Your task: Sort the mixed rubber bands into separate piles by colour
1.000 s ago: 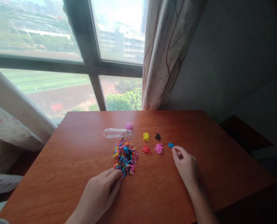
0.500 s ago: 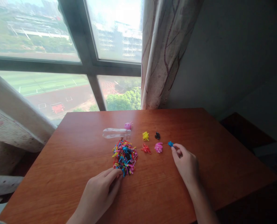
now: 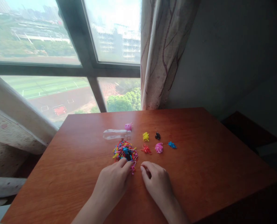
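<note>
Now withdrawn from the blue bands (image 3: 172,145), left lying apart beside the pink bands (image 3: 159,148), my right hand (image 3: 155,182) rests loosely curled, seemingly empty, just beside the mixed pile (image 3: 125,151), whose near edge my left hand (image 3: 113,183) covers with flat, open fingers.

Wooden table (image 3: 199,149) — elastics (image 3: 125,151), bottle (image 3: 116,134)
</note>
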### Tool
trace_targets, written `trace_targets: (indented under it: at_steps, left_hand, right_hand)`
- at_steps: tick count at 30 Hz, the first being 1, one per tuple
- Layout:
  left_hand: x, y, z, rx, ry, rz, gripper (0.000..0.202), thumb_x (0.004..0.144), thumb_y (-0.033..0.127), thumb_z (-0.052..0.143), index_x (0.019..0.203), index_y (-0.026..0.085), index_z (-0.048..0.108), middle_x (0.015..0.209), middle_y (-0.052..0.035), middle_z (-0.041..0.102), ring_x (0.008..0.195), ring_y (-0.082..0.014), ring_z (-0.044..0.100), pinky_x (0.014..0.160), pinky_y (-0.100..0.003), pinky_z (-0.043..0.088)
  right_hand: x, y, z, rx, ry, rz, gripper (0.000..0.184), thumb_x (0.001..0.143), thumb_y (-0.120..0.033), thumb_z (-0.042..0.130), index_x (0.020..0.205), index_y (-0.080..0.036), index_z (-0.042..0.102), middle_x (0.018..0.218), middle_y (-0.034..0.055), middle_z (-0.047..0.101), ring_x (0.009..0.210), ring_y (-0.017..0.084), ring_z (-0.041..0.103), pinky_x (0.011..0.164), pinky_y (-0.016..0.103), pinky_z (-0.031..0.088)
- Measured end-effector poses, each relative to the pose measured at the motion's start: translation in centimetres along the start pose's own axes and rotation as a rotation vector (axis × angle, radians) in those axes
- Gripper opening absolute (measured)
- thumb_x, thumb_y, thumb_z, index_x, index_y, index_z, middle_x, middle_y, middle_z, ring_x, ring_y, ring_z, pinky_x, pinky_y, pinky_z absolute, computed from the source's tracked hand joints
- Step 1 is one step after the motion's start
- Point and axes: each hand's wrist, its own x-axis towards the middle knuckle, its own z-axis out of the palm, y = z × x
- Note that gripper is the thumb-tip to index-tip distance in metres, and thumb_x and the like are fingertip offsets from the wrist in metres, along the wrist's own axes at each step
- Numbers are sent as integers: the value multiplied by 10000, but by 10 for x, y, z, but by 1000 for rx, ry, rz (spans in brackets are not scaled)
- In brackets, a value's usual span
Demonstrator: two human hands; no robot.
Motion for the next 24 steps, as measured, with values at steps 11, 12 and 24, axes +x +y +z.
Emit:
trace_targets:
  at_steps: [11,12,24]
  left_hand:
    - [7,4,-3,57,-92,-37,245,865,53,480,944,232,627,922,-34,686,828,-221,689,616,-263,438]
    - [6,3,-3,55,-92,-41,234,874,63,478,934,234,626,917,-31,686,831,-219,689,620,-263,437]
    - [6,2,-12,6,-148,-84,203,948,181,429,987,246,617,975,-28,682,892,-235,684,652,-294,439]
  right_hand:
    - [-2,-2,-1,25,-50,26,211,942,-181,468,839,-225,646,740,-1,672,675,153,622,647,237,369]
    - [-2,-2,-2,29,-51,27,209,941,-181,469,840,-225,647,741,-1,672,677,153,622,649,238,369]
    - [-3,-1,-1,43,-44,14,205,944,-187,474,856,-224,655,757,9,685,693,150,634,664,227,382]
